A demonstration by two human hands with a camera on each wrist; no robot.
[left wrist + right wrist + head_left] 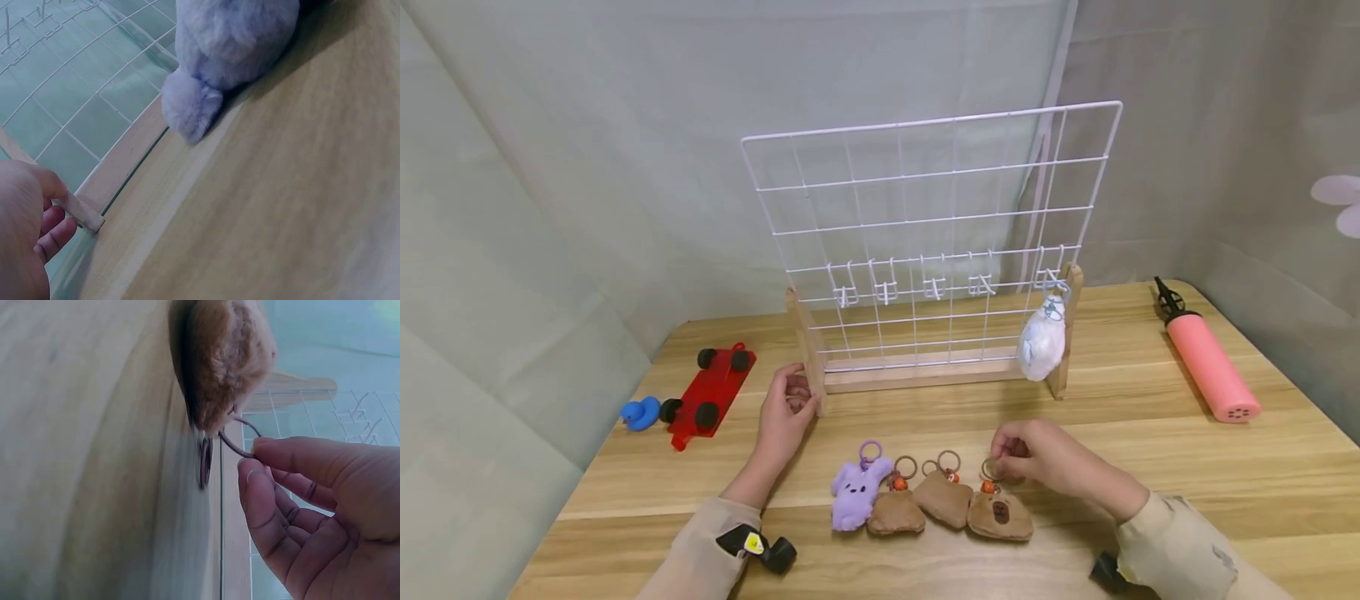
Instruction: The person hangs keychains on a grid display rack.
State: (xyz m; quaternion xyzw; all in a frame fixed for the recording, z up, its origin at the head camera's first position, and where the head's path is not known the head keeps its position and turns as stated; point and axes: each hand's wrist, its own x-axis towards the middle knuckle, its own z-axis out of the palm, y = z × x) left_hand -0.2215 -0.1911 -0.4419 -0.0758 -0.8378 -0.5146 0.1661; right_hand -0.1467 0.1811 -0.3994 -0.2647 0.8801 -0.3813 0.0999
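Note:
My left hand grips the left wooden leg of a white wire grid rack, thumb and fingers on either side in the left wrist view. With thumb and forefinger, my right hand pinches the metal ring of a brown plush keychain, the rightmost in a row on the table. Left of it lie two more brown plush keychains and a purple plush keychain with a purple ring. A white plush keychain hangs from the rack's rightmost hook.
Several white hooks without keychains line the grid's middle. At the left of the table lie a red toy car chassis with black wheels and a blue rubber duck. A pink hand pump lies at the right.

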